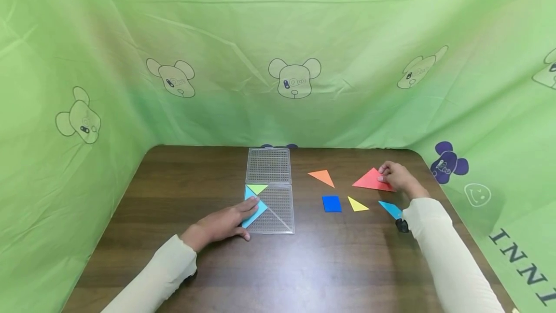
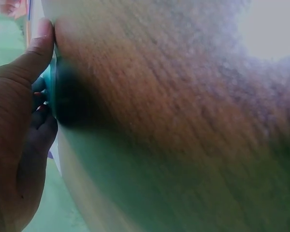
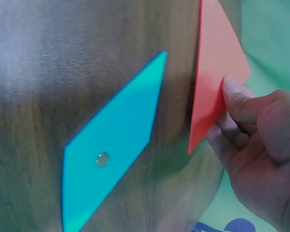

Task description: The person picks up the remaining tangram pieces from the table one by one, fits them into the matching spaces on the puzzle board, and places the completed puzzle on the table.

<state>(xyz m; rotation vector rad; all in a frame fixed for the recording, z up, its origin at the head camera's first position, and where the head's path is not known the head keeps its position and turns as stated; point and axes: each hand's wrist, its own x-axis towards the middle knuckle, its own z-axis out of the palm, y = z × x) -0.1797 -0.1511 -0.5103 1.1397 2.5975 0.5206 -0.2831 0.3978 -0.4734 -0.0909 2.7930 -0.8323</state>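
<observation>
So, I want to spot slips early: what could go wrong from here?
The right hand pinches the red triangle by one edge, so it might swivel or drop. The slanted blue piece lies close to the right sleeve, which could nudge it. The left hand rests on the light blue triangle; a shift might slide it.

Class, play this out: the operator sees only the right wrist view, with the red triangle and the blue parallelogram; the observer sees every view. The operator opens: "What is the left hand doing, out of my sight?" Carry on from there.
Observer: The left hand rests on a light blue triangle in the clear case.

Operator: Is another piece in there?

Observer: Yes, a green triangle, by the light blue one's far end.

Operator: Besides my parallelogram, which loose piece on the table isn't a triangle?

Observer: A dark blue square, left of the yellow triangle.
</observation>
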